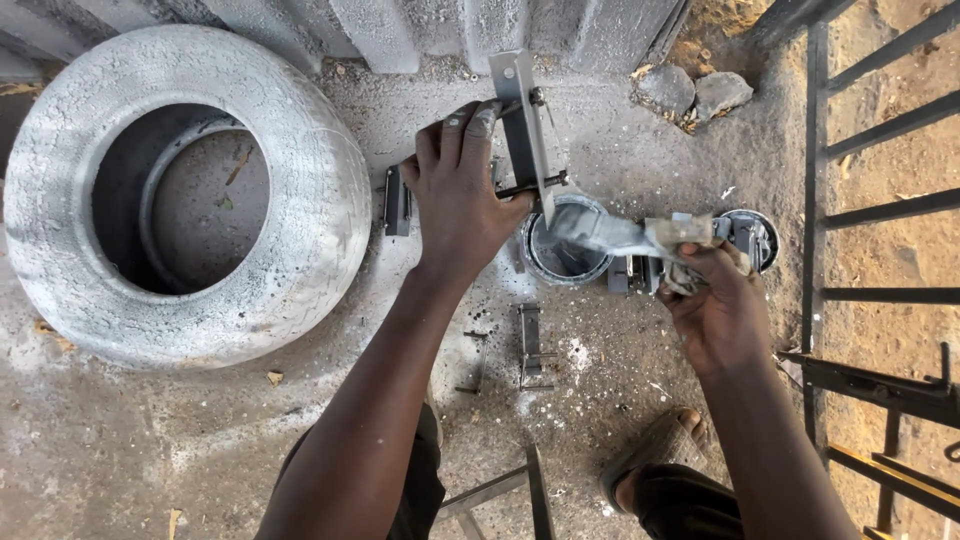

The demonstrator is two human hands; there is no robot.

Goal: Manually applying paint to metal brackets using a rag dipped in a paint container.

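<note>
Nearest me, below my wrists, my foot in a sandal is resting on the ground. A small metal bracket is lying just under my left forearm.

My right hand is closing around a paint-soaked rag; the fingers are curled tight on its bunched end, and its free end is reaching leftward over a tin of grey paint. The rag is looking limp, wet and slippery, so a full fist suits it better than a fingertip pinch.

My left hand is gripping a flat metal bar, thumb and fingers pressed together around its lower part, just above the tin. The bar is standing tilted, its top leaning away from my fingers. I am judging it stiff, moderately heavy, and slick where coated; holding it low, near the crosspiece, is giving the firmest control.

Beyond my right knuckles a second tin is sitting, partly hidden by the rag. Well left of my left hand a grey-painted tyre is lying flat. To my far right a dark gate is standing, and beyond the bar two stones are resting beside a corrugated wall.
</note>
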